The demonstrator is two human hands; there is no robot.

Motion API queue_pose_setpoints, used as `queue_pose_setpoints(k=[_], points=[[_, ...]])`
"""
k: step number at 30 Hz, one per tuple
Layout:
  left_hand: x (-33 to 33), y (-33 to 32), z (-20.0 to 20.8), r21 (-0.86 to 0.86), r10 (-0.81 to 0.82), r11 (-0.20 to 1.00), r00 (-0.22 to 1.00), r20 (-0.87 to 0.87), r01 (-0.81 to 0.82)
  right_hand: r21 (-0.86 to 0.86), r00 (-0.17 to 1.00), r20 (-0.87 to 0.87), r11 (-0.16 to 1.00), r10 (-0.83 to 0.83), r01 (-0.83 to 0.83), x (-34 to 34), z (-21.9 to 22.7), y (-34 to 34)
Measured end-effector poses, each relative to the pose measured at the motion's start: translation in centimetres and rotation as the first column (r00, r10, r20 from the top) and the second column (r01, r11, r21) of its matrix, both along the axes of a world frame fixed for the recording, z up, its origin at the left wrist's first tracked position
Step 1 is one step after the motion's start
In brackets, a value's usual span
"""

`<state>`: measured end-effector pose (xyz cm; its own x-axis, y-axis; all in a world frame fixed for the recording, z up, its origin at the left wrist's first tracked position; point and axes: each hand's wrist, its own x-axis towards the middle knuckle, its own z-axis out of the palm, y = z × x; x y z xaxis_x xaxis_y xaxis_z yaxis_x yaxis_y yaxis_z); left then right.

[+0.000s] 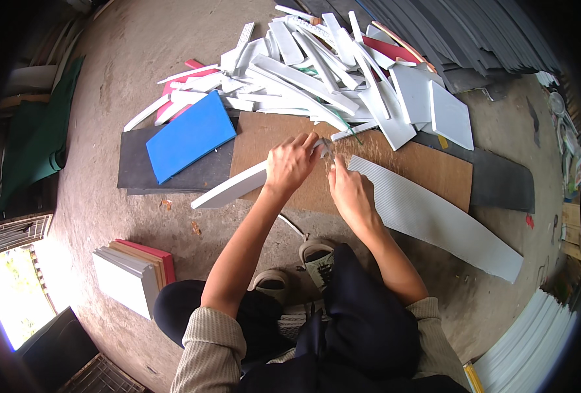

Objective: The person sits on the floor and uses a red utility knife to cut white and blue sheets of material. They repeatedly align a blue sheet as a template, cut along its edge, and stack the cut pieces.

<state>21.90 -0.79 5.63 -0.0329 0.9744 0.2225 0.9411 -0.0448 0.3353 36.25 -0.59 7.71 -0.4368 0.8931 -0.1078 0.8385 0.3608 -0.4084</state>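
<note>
My left hand (pixel 291 164) is closed on a white foam strip (pixel 235 188), which slants down to the left from under my fingers. Close by on the right, my right hand (pixel 352 193) is closed around a thin grey blade-like tool (pixel 330 149); most of it is hidden by my fingers. The tool's tip meets the strip's far end by my left fingertips. Under both hands lies a brown board (pixel 257 141) with scratches and pale crumbs. A long white ribbed sheet (pixel 434 216) stretches from beside my right hand toward the lower right.
Beyond the board rises a heap of white offcuts (pixel 303 72). A blue foam slab (pixel 192 137) rests on a dark mat (pixel 133 157) at the left. A stack of sheets (pixel 130 272) sits by my left knee. Dark sheets (pixel 460 33) are piled at the far right.
</note>
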Motion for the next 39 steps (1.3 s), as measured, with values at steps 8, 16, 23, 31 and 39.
queue_pose_setpoints(k=[8, 16, 23, 31, 39], points=[[0.1, -0.5, -0.6, -0.007, -0.042, 0.999, 0.999, 0.023, 0.042, -0.095, 0.998, -0.064, 0.995, -0.018, 0.012, -0.3, 0.0, 0.4], [0.7, -1.1, -0.5, -0.066, -0.027, 0.997, 1.000, 0.010, 0.028, -0.131, 0.995, -0.094, 0.991, -0.032, 0.020, -1.2, -1.2, 1.5], [0.2, -0.5, -0.2, -0.153, -0.017, 0.988, 1.000, -0.016, 0.014, -0.229, 0.997, -0.044, 0.972, -0.057, 0.045, -0.5, 0.6, 0.1], [-0.3, -0.2, -0.5, -0.120, -0.058, 0.991, 0.997, 0.047, 0.063, -0.272, 0.996, -0.060, 0.961, -0.065, 0.047, -1.2, -1.1, 1.3], [0.1, -0.3, -0.2, -0.132, -0.076, 0.988, 0.995, 0.056, 0.083, -0.309, 0.993, -0.077, 0.949, -0.088, 0.060, -1.8, -4.5, 1.9]])
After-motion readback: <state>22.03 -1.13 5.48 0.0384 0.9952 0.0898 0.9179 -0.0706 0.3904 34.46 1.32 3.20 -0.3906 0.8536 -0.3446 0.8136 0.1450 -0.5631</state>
